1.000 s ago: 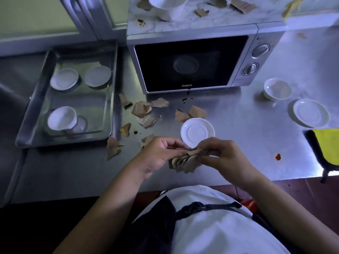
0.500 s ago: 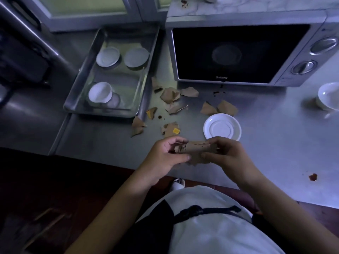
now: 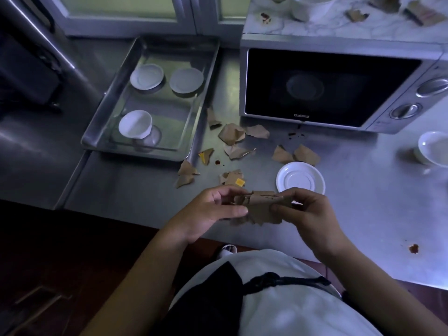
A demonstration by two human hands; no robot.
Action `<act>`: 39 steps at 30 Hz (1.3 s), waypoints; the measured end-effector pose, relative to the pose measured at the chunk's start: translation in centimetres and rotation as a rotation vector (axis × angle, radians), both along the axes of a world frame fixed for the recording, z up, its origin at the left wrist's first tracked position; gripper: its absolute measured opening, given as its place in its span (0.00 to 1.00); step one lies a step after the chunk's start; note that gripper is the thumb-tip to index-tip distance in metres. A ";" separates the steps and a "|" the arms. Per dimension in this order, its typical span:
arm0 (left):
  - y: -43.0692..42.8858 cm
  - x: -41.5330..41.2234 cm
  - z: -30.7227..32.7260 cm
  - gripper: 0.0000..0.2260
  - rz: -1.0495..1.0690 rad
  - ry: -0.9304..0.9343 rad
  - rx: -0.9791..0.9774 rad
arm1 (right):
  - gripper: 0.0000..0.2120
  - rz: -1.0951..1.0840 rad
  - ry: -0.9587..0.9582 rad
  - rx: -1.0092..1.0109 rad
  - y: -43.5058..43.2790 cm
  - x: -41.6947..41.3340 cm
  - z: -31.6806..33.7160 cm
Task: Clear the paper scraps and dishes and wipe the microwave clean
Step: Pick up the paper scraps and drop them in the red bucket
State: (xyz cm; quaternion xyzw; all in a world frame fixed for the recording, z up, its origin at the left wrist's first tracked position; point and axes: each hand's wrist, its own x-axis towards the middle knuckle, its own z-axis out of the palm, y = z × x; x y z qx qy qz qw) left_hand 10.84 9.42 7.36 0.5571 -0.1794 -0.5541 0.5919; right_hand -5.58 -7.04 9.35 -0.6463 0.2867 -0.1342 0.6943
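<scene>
Above the counter's front edge I hold a bundle of brown paper scraps [image 3: 260,209] between both hands. My right hand [image 3: 308,214] pinches its right end. My left hand [image 3: 211,209] is at its left end, thumb under it and fingers loosely spread. Several more brown scraps [image 3: 231,134] lie on the steel counter [image 3: 363,190] in front of the silver microwave [image 3: 334,88], whose door is closed. A white saucer [image 3: 300,181] sits just beyond my right hand. More scraps [image 3: 356,15] and a white bowl [image 3: 312,6] lie on the microwave's top.
A steel tray [image 3: 191,132] at the left holds two saucers [image 3: 146,76] and a white cup [image 3: 134,124]. Another white bowl [image 3: 434,147] stands at the right edge. Red sauce spots [image 3: 413,248] mark the counter. A dark appliance fills the far left.
The view has swung left, then slightly back right. My hands have gathered the fanned scraps into a tighter bundle, and my left fingers have loosened on it.
</scene>
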 end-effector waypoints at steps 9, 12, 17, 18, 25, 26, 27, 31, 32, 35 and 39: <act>6.3 10.3 -9.8 0.17 0.241 -0.902 0.716 | 0.11 -0.283 0.113 -0.050 1.5 -0.5 -0.7; 6.3 10.9 -11.1 0.23 0.055 -1.063 0.621 | 0.09 -0.342 0.125 -0.049 2.5 -0.2 -0.6; 4.8 11.5 -11.8 0.25 -0.047 -1.257 0.486 | 0.09 -0.438 0.170 -0.058 4.4 0.3 -0.8; 4.5 11.9 -11.9 0.25 -0.062 -1.271 0.476 | 0.09 -0.457 0.183 -0.064 4.8 0.3 -1.0; 4.6 14.1 -13.0 0.18 -0.132 -1.391 0.502 | 0.10 -0.576 0.210 -0.057 7.0 0.3 -1.3; 4.7 14.3 -13.1 0.15 -0.107 -1.420 0.477 | 0.10 -0.593 0.208 -0.056 7.2 0.4 -1.2; 4.9 14.4 -13.1 0.11 -0.088 -1.445 0.459 | 0.10 -0.604 0.209 -0.055 7.4 0.6 -1.1; 5.1 14.7 -12.7 0.04 -0.100 -1.346 0.437 | 0.10 -0.623 0.207 -0.033 8.1 1.2 -0.9; 5.1 14.5 -12.4 0.04 -0.094 -1.239 0.432 | 0.09 -0.630 0.210 -0.025 8.3 1.2 -0.9; 4.5 12.9 -10.0 0.08 -0.033 -0.767 0.383 | 0.08 -0.657 0.229 -0.007 8.7 1.3 -1.0; 3.3 9.6 -5.4 0.12 -0.032 -0.268 0.161 | 0.07 -0.679 0.260 0.015 9.1 1.3 -1.1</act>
